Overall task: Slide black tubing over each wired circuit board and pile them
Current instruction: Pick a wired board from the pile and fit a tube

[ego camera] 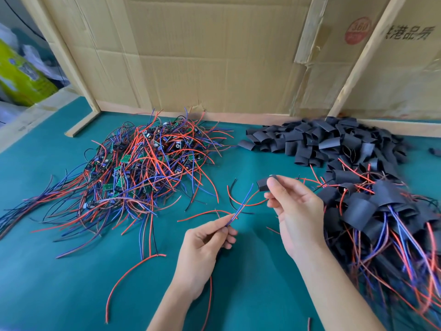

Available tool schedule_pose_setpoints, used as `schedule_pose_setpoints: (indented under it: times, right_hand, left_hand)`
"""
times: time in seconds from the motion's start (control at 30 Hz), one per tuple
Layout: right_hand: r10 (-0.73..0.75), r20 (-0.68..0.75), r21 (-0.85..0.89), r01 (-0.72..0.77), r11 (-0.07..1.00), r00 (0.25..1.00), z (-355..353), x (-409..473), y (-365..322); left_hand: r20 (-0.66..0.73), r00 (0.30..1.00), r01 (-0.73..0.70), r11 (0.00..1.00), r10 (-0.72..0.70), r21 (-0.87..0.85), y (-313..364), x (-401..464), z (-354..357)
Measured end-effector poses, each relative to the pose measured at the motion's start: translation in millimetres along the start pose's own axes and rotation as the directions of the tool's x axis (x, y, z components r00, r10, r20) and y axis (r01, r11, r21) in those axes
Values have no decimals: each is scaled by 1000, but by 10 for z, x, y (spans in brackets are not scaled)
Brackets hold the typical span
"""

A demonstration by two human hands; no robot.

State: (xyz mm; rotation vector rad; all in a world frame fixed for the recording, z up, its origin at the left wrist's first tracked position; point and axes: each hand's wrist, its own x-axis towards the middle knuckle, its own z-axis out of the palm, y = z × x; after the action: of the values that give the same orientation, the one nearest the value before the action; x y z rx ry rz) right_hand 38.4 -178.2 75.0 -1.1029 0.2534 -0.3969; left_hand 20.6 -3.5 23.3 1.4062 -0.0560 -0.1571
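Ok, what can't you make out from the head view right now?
- Board inside the black sleeve: hidden by the sleeve and the right hand.
- Finished pile: cut off by the right edge.
- Wire ends pinched by the left hand: hidden behind its fingers.
- Board parts in the loose pile: too small.

A short black tubing piece (265,183) is held up just right of centre, its open end facing left, with red and blue wires (241,206) running from it down toward 7 o'clock. At 10 o'clock lies a loose heap of bare green circuit boards (133,163) tangled in red, blue and black leads. At 1 o'clock sits a mound of empty black tubing pieces (322,142). At 4 o'clock, sleeved boards (372,211) are piled with wires trailing.
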Motion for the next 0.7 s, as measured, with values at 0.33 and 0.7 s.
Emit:
schedule_pose_setpoints:
  times: [0.33,0.7]
  right_hand:
    - [5,129,46,-11,999,992,-3,-18,-84]
    - [-89,210,-45,101,994,974,-1,-41,-101]
  left_hand:
    - [-11,1000,-3,999,4,41,-16,-5,12]
    - [-27,1000,12,998,-10,69,-6,3,31]
